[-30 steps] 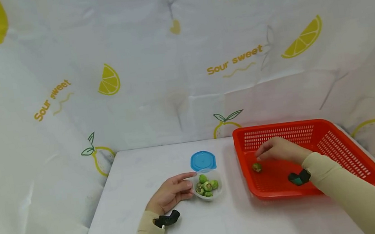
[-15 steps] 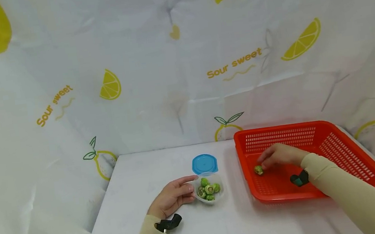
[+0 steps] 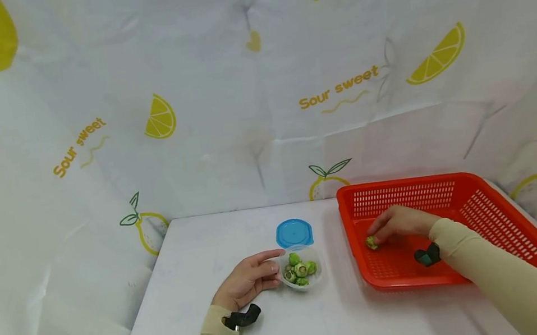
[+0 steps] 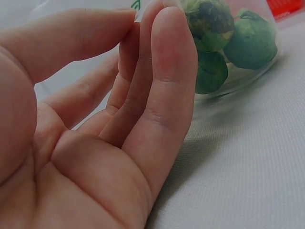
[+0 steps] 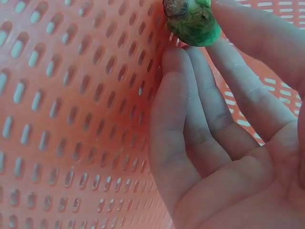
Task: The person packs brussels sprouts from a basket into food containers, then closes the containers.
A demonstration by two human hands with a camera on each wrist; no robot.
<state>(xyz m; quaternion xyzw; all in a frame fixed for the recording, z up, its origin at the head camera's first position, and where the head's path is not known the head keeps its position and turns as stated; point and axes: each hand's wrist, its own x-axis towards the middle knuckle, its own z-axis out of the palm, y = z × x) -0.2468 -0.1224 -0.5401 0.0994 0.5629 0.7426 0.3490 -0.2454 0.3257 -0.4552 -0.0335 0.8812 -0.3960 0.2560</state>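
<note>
My left hand [image 3: 249, 279] holds the left side of a small clear plastic container [image 3: 317, 278], its thumb and fingers at the rim. Several green Brussels sprouts [image 3: 300, 269] lie inside; in the left wrist view, some sprouts [image 4: 250, 40] show through the wall beyond the fingers. Inside the red basket [image 3: 426, 278], my right hand [image 3: 398, 223] pinches a single Brussels sprout [image 3: 371, 243] near the left wall. The right wrist view shows that sprout [image 5: 195, 24] between the thumb and fingers, its brownish cut end facing left.
A blue lid [image 3: 294, 233] lies on the white table [image 3: 193, 256] just behind the container. The basket's slotted walls rise around my right hand. Behind the table hangs a white sheet [image 3: 224, 139] printed with lemons.
My right hand has lowered in the basket and moved slightly left onto the sprout, which its fingers now pinch. My left hand stays at the container.
</note>
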